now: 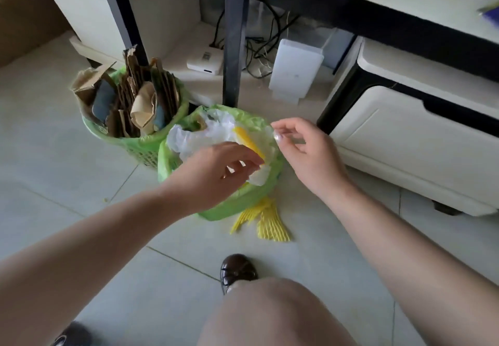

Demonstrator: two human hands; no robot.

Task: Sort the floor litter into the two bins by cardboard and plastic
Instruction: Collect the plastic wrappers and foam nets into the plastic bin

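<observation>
On pale tiled floor (67,156), two green bins (140,146), white cabinet (405,140)

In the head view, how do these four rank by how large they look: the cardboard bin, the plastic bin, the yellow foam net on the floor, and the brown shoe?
Largest to smallest:
1-2. cardboard bin and plastic bin: alike, and the plastic one is partly hidden by a hand, so unranked.
3. yellow foam net.
4. brown shoe, partly hidden by the knee.

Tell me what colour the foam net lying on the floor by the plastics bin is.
Yellow; the foam net shows best in the head view.
</observation>
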